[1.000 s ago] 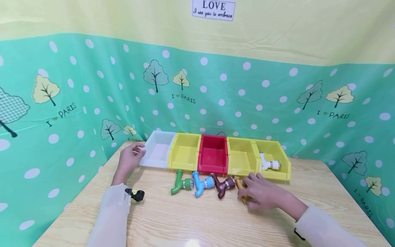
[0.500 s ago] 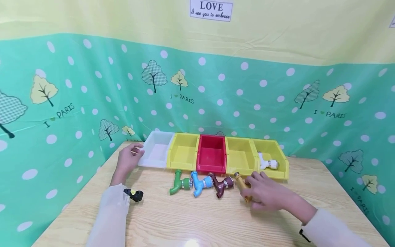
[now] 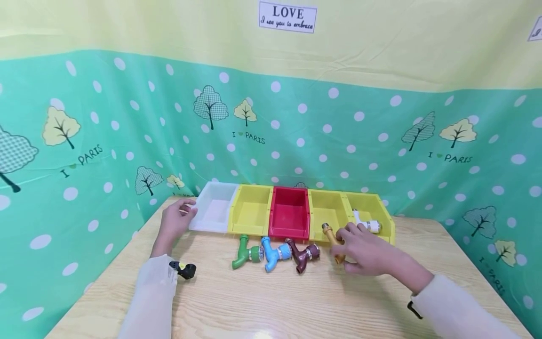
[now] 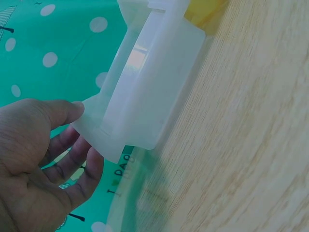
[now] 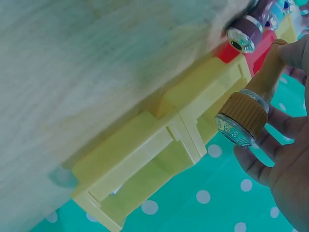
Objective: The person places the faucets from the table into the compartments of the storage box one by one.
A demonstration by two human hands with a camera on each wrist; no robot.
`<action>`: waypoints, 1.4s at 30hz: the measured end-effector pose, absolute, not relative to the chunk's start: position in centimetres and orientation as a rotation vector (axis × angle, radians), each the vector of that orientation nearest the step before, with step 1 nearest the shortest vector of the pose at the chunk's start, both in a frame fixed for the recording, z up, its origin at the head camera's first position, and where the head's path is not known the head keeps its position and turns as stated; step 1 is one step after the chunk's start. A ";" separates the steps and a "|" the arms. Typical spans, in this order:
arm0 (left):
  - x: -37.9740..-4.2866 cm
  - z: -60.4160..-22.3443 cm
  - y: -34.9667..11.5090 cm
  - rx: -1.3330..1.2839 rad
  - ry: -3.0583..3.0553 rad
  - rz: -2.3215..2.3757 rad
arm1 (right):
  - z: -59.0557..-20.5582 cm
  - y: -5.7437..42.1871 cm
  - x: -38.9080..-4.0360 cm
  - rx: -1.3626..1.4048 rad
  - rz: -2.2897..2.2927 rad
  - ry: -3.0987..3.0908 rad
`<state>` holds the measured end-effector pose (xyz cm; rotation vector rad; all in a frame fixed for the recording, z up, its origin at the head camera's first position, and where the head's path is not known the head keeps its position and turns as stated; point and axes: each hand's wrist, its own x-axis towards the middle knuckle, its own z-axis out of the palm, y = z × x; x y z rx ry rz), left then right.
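Two hands in view. Right hand (image 3: 365,248): fingers (image 5: 285,123) parted only by the thickness of the ochre tap (image 3: 332,240), which they pinch against the thumb. Left hand (image 3: 174,219): thumb and curled fingers pinch the outer edge of the white bin (image 3: 218,193), second to the left of the red bin (image 3: 290,214).

Ochre tap: off the worktop (image 3: 262,301), tilted, in front and to the right of the red bin; in the head view its inlet end overlaps the yellow bin (image 3: 328,212) adjoining the red one. Inlet tip greyish. Right wrist view gives a ribbed ochre knob, silver collar and silver end cap; raised marks on the cap, too small to read.

Relative to the red bin: maroon tap (image 3: 301,258) lies just in front; blue tap (image 3: 271,254) in front, slightly left; green tap (image 3: 244,254) farther left. Second to its right, the end yellow bin (image 3: 368,205) contains a white tap (image 3: 372,226). Immediately left, another yellow bin (image 3: 252,212).
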<state>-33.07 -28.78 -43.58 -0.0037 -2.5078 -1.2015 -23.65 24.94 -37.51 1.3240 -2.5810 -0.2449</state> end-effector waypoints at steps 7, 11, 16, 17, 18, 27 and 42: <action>-33.0 -43.6 -28.8 -0.001 -2.512 -1.189 | -36.9 24.4 -25.1 1.274 -0.240 -2.617; -32.9 -43.5 -28.7 -0.011 -2.506 -1.192 | -36.6 24.3 -26.1 1.263 -0.220 -2.610; -33.0 -43.4 -28.7 -0.015 -2.499 -1.193 | -36.5 24.0 -27.4 1.230 -0.195 -2.630; -33.0 -43.4 -28.7 -0.013 -2.499 -1.192 | -36.4 23.9 -27.6 1.218 -0.191 -2.646; -33.0 -43.4 -28.7 -0.013 -2.499 -1.192 | -36.4 23.8 -27.9 1.207 -0.184 -2.660; -33.1 -43.5 -28.7 -0.009 -2.497 -1.197 | -36.7 23.2 -30.3 1.132 -0.169 -2.745; -33.2 -43.6 -28.8 0.002 -2.502 -1.216 | -37.4 22.3 -33.3 1.062 -0.078 -2.822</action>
